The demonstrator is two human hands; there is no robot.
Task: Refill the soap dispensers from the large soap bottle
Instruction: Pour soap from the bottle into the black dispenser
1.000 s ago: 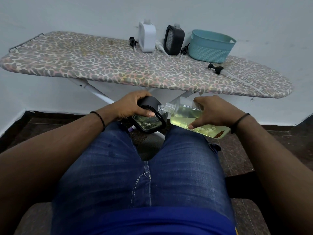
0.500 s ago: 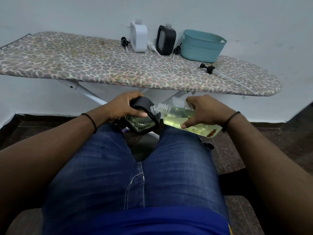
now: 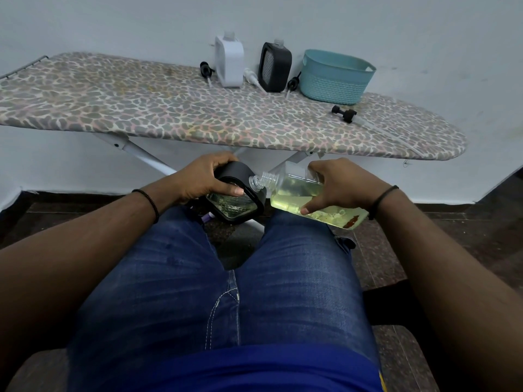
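My left hand (image 3: 205, 181) grips a black soap dispenser (image 3: 236, 205) above my knees, tilted with its clear window facing me. My right hand (image 3: 336, 185) holds the large clear soap bottle (image 3: 297, 193) on its side, yellow-green liquid inside. The bottle's open threaded neck touches the dispenser's top right corner. On the ironing board (image 3: 141, 108) stand a white dispenser (image 3: 229, 65) and a second black dispenser (image 3: 275, 67), both without pumps.
Loose pump heads lie on the board: one (image 3: 206, 69) left of the white dispenser, a white one (image 3: 250, 76) and a black one (image 3: 293, 82) by the black dispenser, another (image 3: 343, 113) near a teal basket (image 3: 335, 77). Board legs cross behind my hands.
The bottle and dispenser stay pressed together in my hands with hardly any shift. My head has moved a little, so the board sits slightly differently in view.
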